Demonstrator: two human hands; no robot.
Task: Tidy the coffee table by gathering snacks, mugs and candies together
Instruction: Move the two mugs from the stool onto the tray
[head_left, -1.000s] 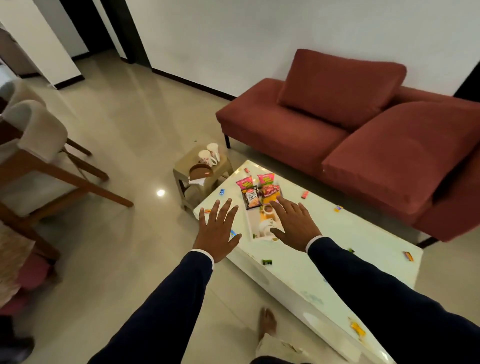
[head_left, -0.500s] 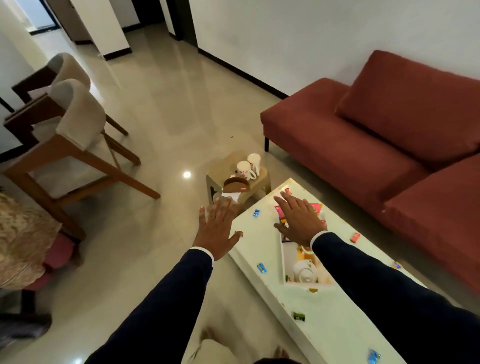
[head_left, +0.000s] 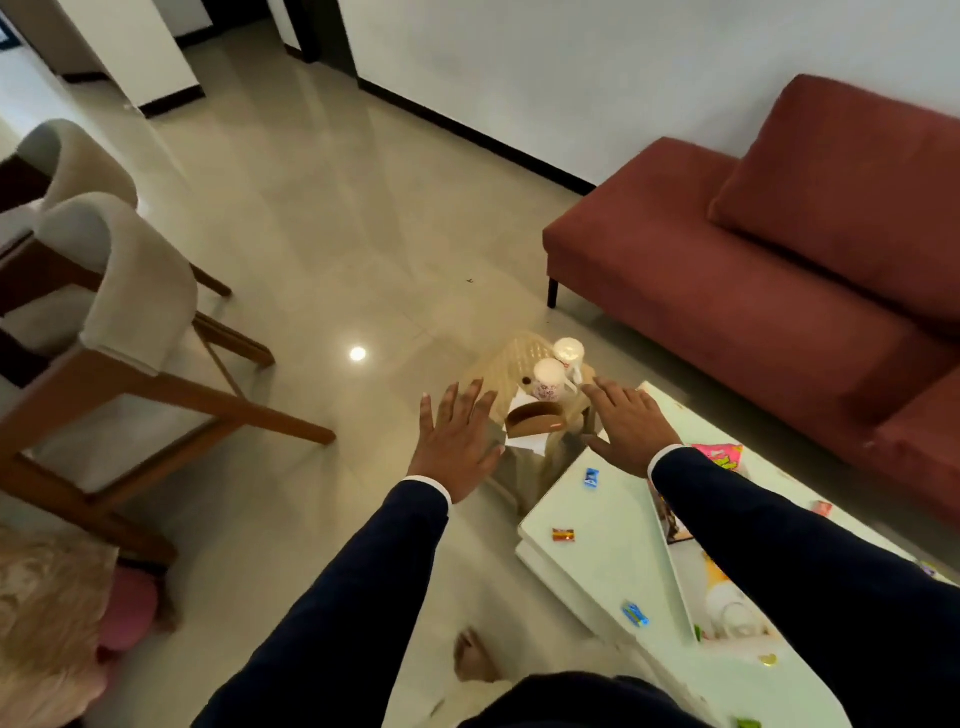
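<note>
Two white patterned mugs (head_left: 551, 378) stand on a small beige stool (head_left: 519, 353) beyond the end of the white coffee table (head_left: 618, 519). A brown napkin holder (head_left: 535, 418) sits in front of them. My left hand (head_left: 457, 441) hovers open just left of the stool. My right hand (head_left: 631, 421) is spread open over the table's far corner, beside the mugs. Wrapped candies (head_left: 591, 477) lie scattered on the table. A pink snack packet (head_left: 722, 454) and a white tray (head_left: 691, 592) holding a white cup (head_left: 735, 616) show beside my right sleeve.
A red sofa (head_left: 753, 291) runs along the table's far side. Two wooden armchairs with grey cushions (head_left: 119, 312) stand at the left on the glossy tiled floor. A bare foot (head_left: 472, 657) shows below, near the table's edge.
The view has swung left toward the stool. Both hands have moved off the table's tray area and out toward the mugs and napkin holder, still holding nothing.
</note>
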